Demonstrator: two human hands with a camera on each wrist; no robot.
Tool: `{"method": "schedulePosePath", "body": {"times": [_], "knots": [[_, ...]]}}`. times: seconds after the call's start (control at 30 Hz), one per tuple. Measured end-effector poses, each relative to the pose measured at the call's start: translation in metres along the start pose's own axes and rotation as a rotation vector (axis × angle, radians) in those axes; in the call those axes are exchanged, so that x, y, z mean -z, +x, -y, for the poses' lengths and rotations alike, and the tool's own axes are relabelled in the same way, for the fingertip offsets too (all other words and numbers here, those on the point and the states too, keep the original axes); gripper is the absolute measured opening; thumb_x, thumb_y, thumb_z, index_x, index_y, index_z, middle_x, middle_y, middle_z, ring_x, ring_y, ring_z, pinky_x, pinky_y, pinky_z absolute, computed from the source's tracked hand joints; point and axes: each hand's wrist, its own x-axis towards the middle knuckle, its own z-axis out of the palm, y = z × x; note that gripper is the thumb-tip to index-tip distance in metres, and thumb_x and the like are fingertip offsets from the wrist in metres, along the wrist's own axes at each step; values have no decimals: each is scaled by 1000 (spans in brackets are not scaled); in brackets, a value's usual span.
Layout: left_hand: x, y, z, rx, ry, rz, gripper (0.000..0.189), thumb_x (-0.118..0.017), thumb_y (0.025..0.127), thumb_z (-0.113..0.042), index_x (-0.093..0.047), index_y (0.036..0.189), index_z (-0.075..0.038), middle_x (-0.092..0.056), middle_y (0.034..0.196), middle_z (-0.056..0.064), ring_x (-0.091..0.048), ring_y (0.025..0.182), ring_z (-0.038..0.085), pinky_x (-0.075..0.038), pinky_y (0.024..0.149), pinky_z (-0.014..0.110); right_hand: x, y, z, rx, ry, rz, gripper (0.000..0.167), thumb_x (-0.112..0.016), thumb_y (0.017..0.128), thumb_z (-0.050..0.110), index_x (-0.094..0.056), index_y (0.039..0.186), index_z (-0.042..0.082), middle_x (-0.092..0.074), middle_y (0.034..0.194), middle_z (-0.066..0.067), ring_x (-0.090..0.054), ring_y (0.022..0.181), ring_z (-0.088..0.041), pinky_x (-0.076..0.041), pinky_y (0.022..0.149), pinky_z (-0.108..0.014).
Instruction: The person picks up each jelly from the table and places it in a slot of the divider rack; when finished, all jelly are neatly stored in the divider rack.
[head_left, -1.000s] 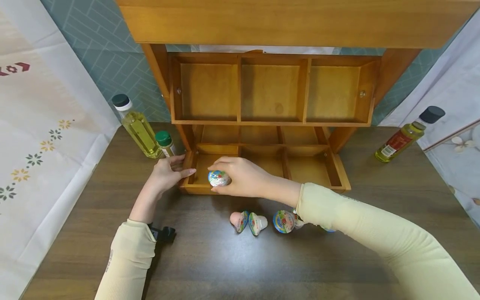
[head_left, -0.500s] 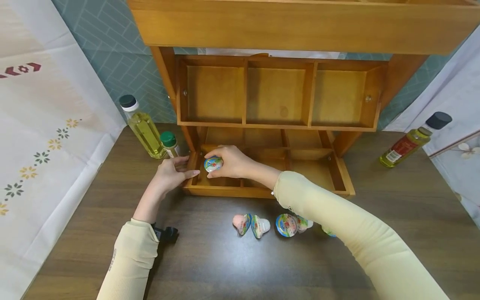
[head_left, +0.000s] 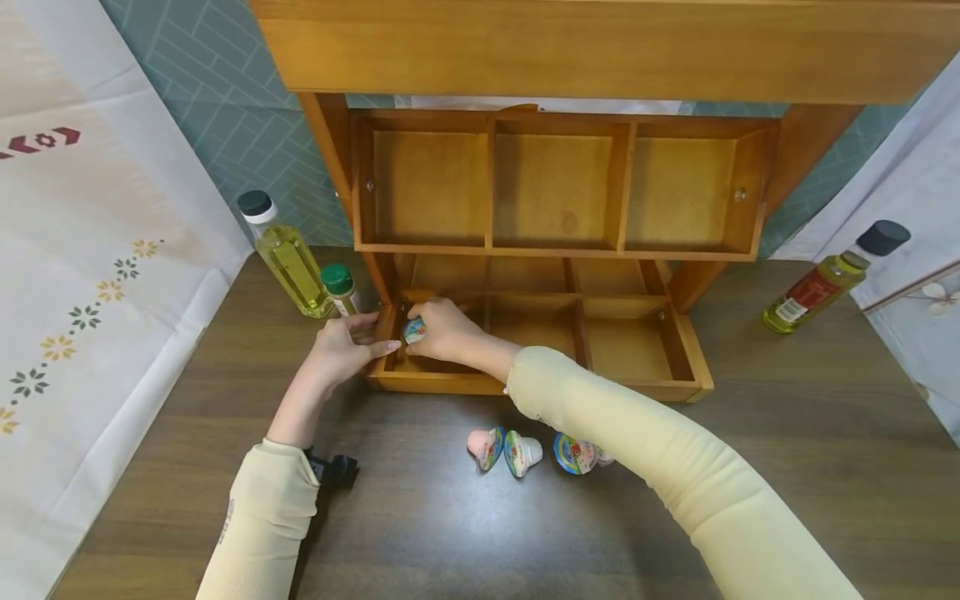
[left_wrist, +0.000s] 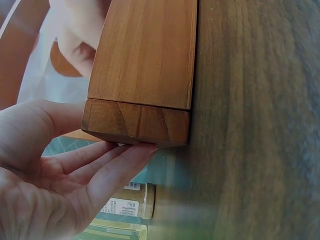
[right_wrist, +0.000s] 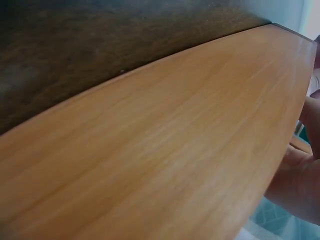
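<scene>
My right hand [head_left: 448, 331] pinches a small jelly cup [head_left: 414, 331] with a printed foil lid, low inside the left compartment of the wooden rack's bottom tray [head_left: 600, 388]. At that tray's left end, my left hand [head_left: 341, 350] grips the side wall. The left wrist view shows the thumb over the rim and the fingers [left_wrist: 115, 170] against the outside of the wood [left_wrist: 135, 122]. In the right wrist view the tray's front board [right_wrist: 150, 150] hides most of the right hand. Pinkish [head_left: 480, 446] and white [head_left: 528, 452] jelly cups lie on their sides on the table.
Another jelly cup [head_left: 575, 454] shows its lid beside the right sleeve, which partly covers one behind it. A three-compartment middle tray [head_left: 551, 250] and an upper board [head_left: 570, 50] overhang the work. An oil bottle [head_left: 292, 267] and green-capped jar [head_left: 341, 287] stand left, another bottle [head_left: 813, 287] right.
My right hand has carried the jelly cup left and down into the bottom tray's left compartment. The right sleeve now covers more of the cups on the table. The left hand keeps its grip.
</scene>
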Motion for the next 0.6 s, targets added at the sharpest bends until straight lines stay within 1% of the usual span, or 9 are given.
{"method": "schedulePosePath", "body": {"times": [0.13, 0.2, 0.27, 0.43, 0.5, 0.6], "knots": [[0, 1, 0, 9, 4, 3, 70, -70, 85, -26, -38, 141, 0, -48, 135, 23, -53, 118, 32, -50, 89, 40, 0, 3, 2, -54, -39, -4, 55, -65, 87, 36, -51, 134, 11, -48, 138, -9, -49, 120, -23, -46, 94, -34], [-1, 1, 0, 11, 5, 4, 70, -70, 84, -26, -38, 141, 0, -49, 133, 23, -54, 118, 32, -50, 89, 40, -1, 4, 2, -73, -56, -3, 56, -62, 88, 40, -50, 135, 13, -44, 142, -10, -48, 122, -25, -46, 94, -37], [0, 2, 0, 12, 8, 0, 70, -71, 84, -26, -39, 141, 0, -50, 132, 23, -54, 117, 32, -50, 89, 40, 0, 5, 1, -70, -63, -8, 57, -63, 87, 41, -50, 136, 13, -43, 142, -10, -47, 124, -26, -44, 97, -39], [-1, 2, -1, 14, 11, 1, 71, -71, 84, -28, -39, 141, 0, -50, 133, 23, -53, 119, 32, -48, 91, 41, 2, 8, -2, -32, -34, -15, 64, -68, 84, 39, -47, 136, 7, -51, 135, -10, -48, 122, -25, -43, 98, -33], [0, 1, -1, 15, 9, 5, 71, -70, 85, -28, -38, 141, 0, -50, 133, 23, -52, 120, 33, -47, 93, 42, 3, 8, -3, -37, -34, -4, 68, -68, 83, 41, -45, 137, 7, -51, 134, -9, -48, 120, -25, -44, 95, -33], [0, 1, 0, 16, 23, 6, 71, -70, 85, -29, -38, 141, 0, -49, 134, 23, -51, 120, 33, -46, 93, 43, 6, 5, -4, -36, -51, 18, 73, -69, 82, 46, -42, 140, 11, -46, 139, -9, -47, 121, -25, -45, 94, -36]]}}
